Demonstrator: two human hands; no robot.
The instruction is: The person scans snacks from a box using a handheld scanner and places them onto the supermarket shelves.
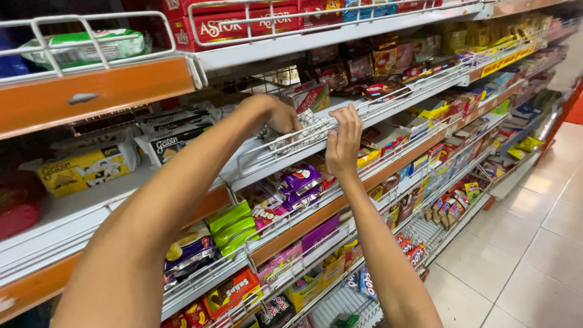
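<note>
Behind the white wire shelf rail (285, 149), at the middle of the view, lies a white checkered snack pack (306, 124). Its long axis runs from about 8 o'clock to 2 o'clock, following the shelf edge; which end is its front I cannot tell. The left hand (280, 115) reaches over the rail from 7 o'clock, its fingers curled down onto the pack's left part, the grip closed on it. The right hand (344, 143) comes up from 5 o'clock with fingers pointing to 12 o'clock, spread a little and laid against the pack's right end and the rail; whether this grip clamps the pack or only rests on it cannot be told.

Just at 12 o'clock of the pack stands a red and green carton (311, 97). At 6 o'clock, one shelf lower, lie purple foil wafer packs (299, 180) and, toward 8 o'clock, lime-green flat packs (231, 226). Far at 9 o'clock sits a yellow biscuit bag (85, 170) on a white shelf board. At 11 o'clock, on the top shelf, stand long red boxes (218, 27) behind another wire rail. Pale floor tiles (522, 255) lie at 4 o'clock.
</note>
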